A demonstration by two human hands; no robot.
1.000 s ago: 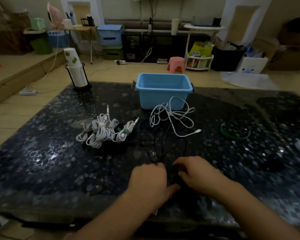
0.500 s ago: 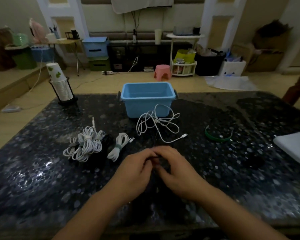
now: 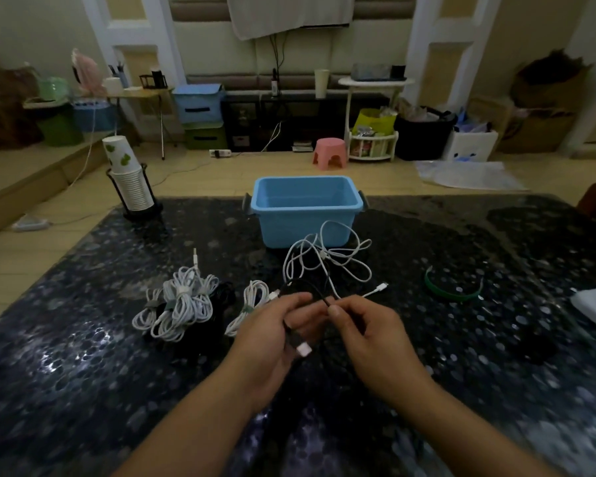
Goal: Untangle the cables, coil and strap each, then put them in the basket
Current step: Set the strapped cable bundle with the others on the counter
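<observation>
1. Left hand [image 3: 272, 333] is closed loosely round a thin black cable [image 3: 301, 288]; its silver-tipped plug [image 3: 302, 349] lies across the palm. Right hand [image 3: 370, 333] fingers [image 3: 334, 310] are pinched shut on the same cable just right of the left thumb. Both hands hover above the dark speckled stone table [image 3: 83, 356], near its front edge.
2. The black cable arcs up and back toward the loose white cable [image 3: 327, 258], which sprawls just in front of the light blue plastic basket [image 3: 307, 210]. Cannot tell whether the two are crossed or knotted. Risk: pulling hard could tighten a snag or drag the white cable along.
3. Risk: dark cable on dark table in dim light; a loop could be missed while coiling.
4. Coiled, strapped white bundles [image 3: 178, 306] lie to the left, a smaller one [image 3: 252, 301] just beside the left hand. A trailing tail could sweep them.
5. Basket appears empty. Green strap ring [image 3: 451, 292] lies well to the right, requiring a reach with a coil held.
</observation>
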